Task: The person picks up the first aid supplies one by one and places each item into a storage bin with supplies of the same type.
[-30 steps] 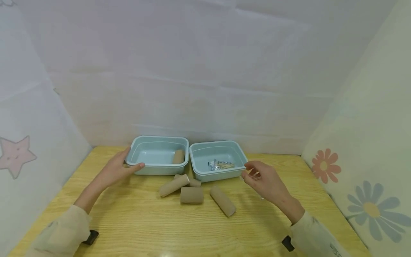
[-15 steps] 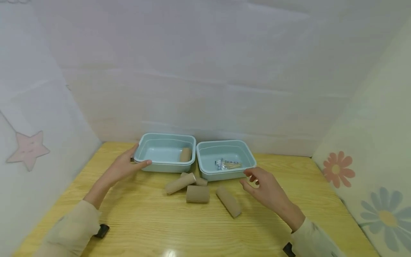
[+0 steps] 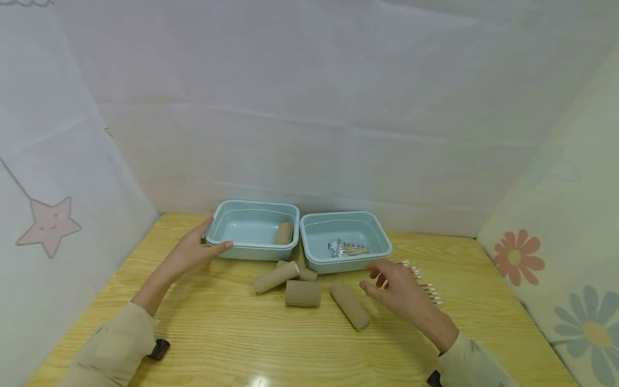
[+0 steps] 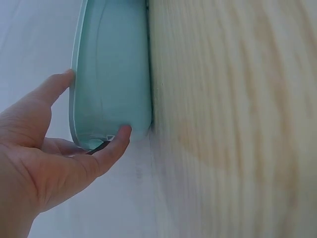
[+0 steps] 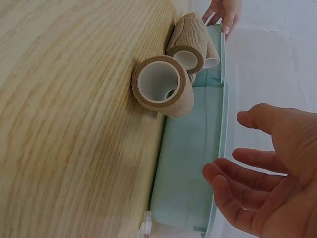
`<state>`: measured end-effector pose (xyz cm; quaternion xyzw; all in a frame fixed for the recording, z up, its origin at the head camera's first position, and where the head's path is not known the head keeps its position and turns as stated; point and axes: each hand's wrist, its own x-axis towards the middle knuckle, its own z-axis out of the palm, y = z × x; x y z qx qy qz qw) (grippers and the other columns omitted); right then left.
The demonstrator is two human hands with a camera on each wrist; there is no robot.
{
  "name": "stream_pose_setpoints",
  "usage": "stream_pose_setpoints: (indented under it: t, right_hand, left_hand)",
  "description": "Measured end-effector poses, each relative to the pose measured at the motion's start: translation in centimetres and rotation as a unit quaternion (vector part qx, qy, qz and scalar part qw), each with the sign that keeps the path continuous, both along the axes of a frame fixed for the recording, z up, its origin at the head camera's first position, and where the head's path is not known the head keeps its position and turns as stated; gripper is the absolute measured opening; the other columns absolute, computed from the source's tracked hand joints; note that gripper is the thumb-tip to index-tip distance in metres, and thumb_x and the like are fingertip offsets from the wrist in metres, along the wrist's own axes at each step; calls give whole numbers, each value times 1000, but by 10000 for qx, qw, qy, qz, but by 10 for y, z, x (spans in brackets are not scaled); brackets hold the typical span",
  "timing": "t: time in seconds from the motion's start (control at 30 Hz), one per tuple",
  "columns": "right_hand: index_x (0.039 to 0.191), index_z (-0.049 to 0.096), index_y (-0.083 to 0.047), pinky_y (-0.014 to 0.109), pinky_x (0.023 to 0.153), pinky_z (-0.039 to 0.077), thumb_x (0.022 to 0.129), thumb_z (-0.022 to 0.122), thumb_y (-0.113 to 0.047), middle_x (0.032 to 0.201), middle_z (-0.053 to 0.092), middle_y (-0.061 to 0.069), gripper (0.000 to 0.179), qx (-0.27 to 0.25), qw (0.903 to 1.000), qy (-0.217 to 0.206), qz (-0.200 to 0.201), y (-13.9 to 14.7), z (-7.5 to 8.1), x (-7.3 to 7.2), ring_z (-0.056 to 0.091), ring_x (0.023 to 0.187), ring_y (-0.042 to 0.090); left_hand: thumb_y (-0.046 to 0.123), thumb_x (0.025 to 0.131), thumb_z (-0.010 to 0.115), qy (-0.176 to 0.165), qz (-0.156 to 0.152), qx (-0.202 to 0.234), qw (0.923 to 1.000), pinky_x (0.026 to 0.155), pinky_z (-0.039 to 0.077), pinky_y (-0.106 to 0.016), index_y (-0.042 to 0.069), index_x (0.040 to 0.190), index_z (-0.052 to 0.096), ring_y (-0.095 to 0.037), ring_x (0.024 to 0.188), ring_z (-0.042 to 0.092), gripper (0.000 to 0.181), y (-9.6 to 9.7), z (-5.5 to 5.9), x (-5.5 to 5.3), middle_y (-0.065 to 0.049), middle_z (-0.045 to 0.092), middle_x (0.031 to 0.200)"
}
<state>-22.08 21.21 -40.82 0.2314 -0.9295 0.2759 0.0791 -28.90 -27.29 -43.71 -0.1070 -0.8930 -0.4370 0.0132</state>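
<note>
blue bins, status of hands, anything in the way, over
Left hand touching left bin. Right hand empty, near right bin. One brown roll inside left bin. Four more rolls on table, possibly in the way.

Soft, rather dim, diffuse light fills the head view, greying the pale creased fabric backdrop [image 3: 314,107]. A small white glare spot sits on the yellow wood-grained desk [image 3: 261,344] at the bottom edge. Shadows are faint; in the right wrist view a brown hollow cylindrical roll [image 5: 182,99] casts a blurry one. The left wrist view looks bluish, its nearest grain smeared and soft.
</note>
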Motion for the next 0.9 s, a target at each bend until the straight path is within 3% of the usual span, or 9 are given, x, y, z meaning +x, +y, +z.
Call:
stream_pose_setpoints:
  t: [0.13, 0.43, 0.63, 0.9]
  right_hand:
    - [102, 63, -18, 26, 59, 46, 82, 71, -35, 87, 62, -4, 28, 53, 10000, -75, 32, -2, -3, 0, 58, 71, 11]
    - [109, 63, -15, 28, 63, 47, 83, 67, -42, 92, 61, -4, 37, 135, 9931, -1127, 304, -11, -13, 3, 57, 76, 11]
    - [108, 63, -8, 29, 64, 47, 84, 68, -37, 90, 62, 0, 38, 414, 9924, -1059, 475, -19, -21, 2, 58, 79, 15]
    - [107, 62, -10, 26, 59, 46, 80, 69, -45, 84, 59, -5, 45, 557, 9863, -1454, 545, -25, -29, 2, 55, 71, 8]
  left_hand:
    - [53, 81, 63, 5, 84, -69, 9999, 88, 38, -53, 34, 147, 7, -33, 123, 36, 89, 2, 0, 1, -11, 21, 148]
    - [51, 83, 63, 70, -9, -63, 10000, 87, 38, -55, 34, 147, 5, -34, 122, 37, 87, 0, -1, 4, -11, 21, 148]
    - [51, 83, 62, 100, 10, -83, 9999, 85, 41, -53, 33, 147, 6, -34, 119, 40, 87, 1, -1, 2, -12, 24, 147]
    - [51, 83, 62, 139, 54, -138, 9998, 86, 39, -52, 29, 148, 8, -34, 120, 40, 88, 1, -1, 0, -14, 29, 144]
